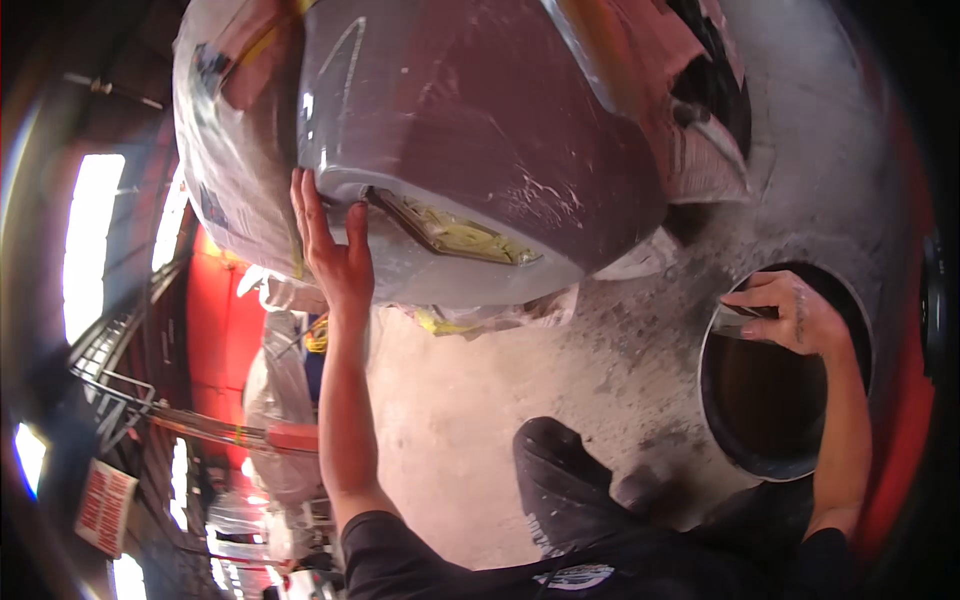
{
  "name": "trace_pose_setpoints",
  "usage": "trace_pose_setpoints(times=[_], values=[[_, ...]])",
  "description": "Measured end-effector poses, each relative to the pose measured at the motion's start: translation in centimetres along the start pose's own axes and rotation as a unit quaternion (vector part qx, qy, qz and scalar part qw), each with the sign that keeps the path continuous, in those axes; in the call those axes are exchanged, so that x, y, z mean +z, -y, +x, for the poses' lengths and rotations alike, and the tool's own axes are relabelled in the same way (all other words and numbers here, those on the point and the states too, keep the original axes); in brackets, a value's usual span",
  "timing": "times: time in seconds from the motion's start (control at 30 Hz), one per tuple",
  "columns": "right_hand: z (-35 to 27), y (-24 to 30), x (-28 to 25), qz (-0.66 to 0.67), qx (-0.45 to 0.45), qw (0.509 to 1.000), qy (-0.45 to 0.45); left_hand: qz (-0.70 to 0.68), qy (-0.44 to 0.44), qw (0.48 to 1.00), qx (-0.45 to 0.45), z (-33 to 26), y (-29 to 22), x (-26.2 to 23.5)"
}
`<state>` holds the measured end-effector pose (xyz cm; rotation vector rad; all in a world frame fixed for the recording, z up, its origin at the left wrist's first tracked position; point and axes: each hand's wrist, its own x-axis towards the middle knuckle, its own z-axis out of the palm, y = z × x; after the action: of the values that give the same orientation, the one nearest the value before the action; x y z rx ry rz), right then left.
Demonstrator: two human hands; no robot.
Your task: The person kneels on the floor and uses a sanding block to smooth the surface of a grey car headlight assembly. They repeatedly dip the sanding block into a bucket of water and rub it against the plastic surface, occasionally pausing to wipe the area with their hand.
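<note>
Left hand (341,255): empty, flat on grey panel (460,120), presumably bracing. Right hand (797,312): pinching grey block (738,320) over bucket (716,405), right of panel, perhaps for drips.

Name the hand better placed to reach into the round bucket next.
Probably the right hand: it is over the bucket, holding a small flat piece, while the left hand is across at the edge of the grey panel.

The person's right hand (797,315) partly hides the small flat grey piece (735,324) it grips; the right forearm (843,425) covers part of the round black tub (735,452), its dark contents indistinct. The upper edge crops the smooth grey vehicle panel (450,100).
</note>
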<state>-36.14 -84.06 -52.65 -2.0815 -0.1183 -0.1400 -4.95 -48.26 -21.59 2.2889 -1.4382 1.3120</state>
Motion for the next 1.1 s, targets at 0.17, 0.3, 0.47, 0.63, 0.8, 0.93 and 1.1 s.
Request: trace_pose_setpoints(times=[0.17, 0.3, 0.47, 0.63, 0.8, 0.93, 1.1], values=[[9.9, 12.4, -0.5, -0.099, -0.320, 0.888, -0.315, -0.025, 0.016, 0.999, 0.018, -0.2, 2.1, 0.4], [19.8, 21.5, -2.5, -0.214, -0.441, 0.750, -0.444, -0.030, 0.003, 0.999, 0.013, 0.1, 2.2, 0.6], [24.0, 22.6, -2.7, -0.259, -0.452, 0.729, -0.443, 0.001, -0.015, 0.999, 0.030, -0.1, 2.7, 1.0], [26.5, 25.4, -2.9, -0.284, -0.474, 0.712, -0.434, -0.053, -0.018, 0.998, 0.007, -0.2, 2.5, 1.4], [24.7, 21.9, -2.9, -0.279, -0.450, 0.718, -0.451, -0.009, -0.028, 0.999, 0.021, 0.2, 2.4, 1.0], [27.7, 27.0, -3.1, -0.277, -0.496, 0.698, -0.435, -0.068, -0.038, 0.997, 0.022, 0.0, 2.4, 2.1], [23.7, 20.7, -2.6, -0.248, -0.465, 0.722, -0.448, -0.039, -0.051, 0.998, 0.027, -0.1, 2.7, 2.3]])
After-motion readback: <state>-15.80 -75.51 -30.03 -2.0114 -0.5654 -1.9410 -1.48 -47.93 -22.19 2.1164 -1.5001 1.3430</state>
